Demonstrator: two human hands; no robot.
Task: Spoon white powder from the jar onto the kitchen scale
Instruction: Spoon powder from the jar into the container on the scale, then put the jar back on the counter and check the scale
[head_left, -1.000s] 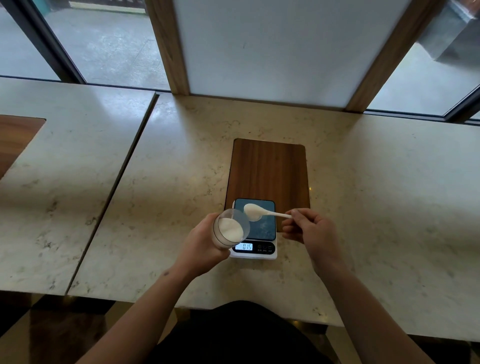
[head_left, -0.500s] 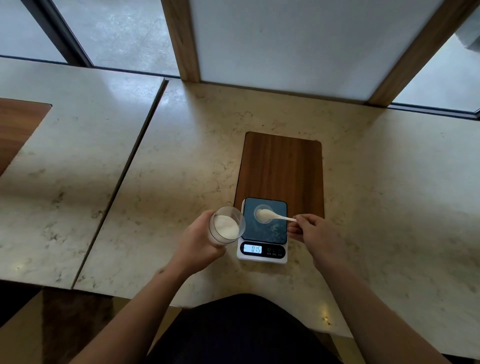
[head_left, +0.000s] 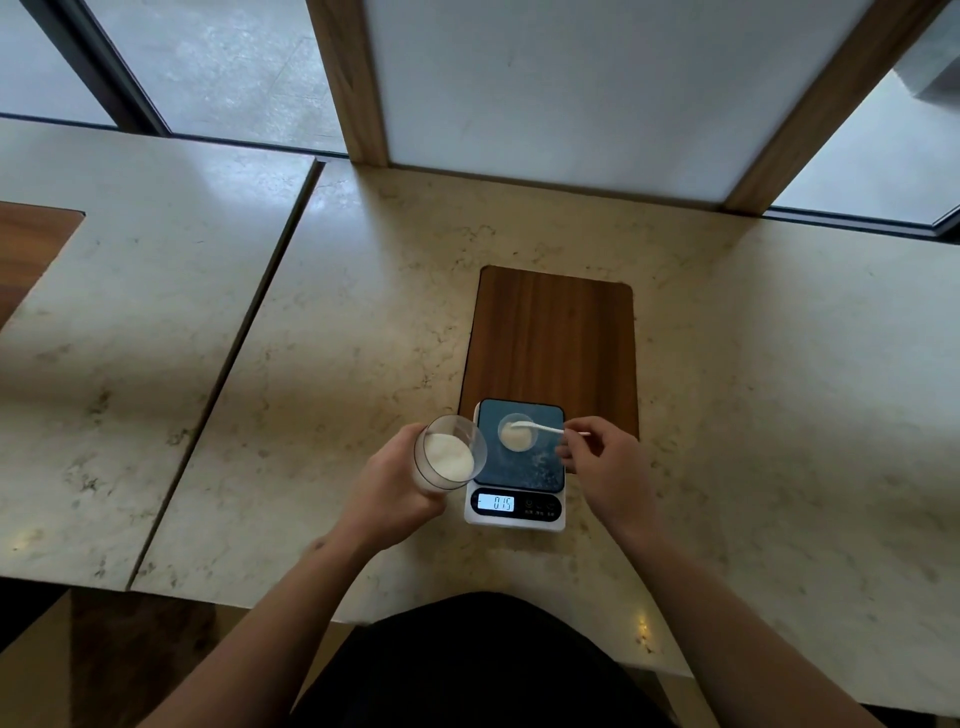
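Left hand (head_left: 400, 488) grips jar (head_left: 448, 453), tilted, just left of scale (head_left: 519, 465). Right hand (head_left: 605, 467) pinches spoon (head_left: 540, 427) handle; bowl over small dish (head_left: 518, 433) on scale platform. Display lit.

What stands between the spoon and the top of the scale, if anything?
Nothing visible. The spoon, held by the right hand, is already over the scale, its bowl at a small round dish on the platform. The jar is off to the left.
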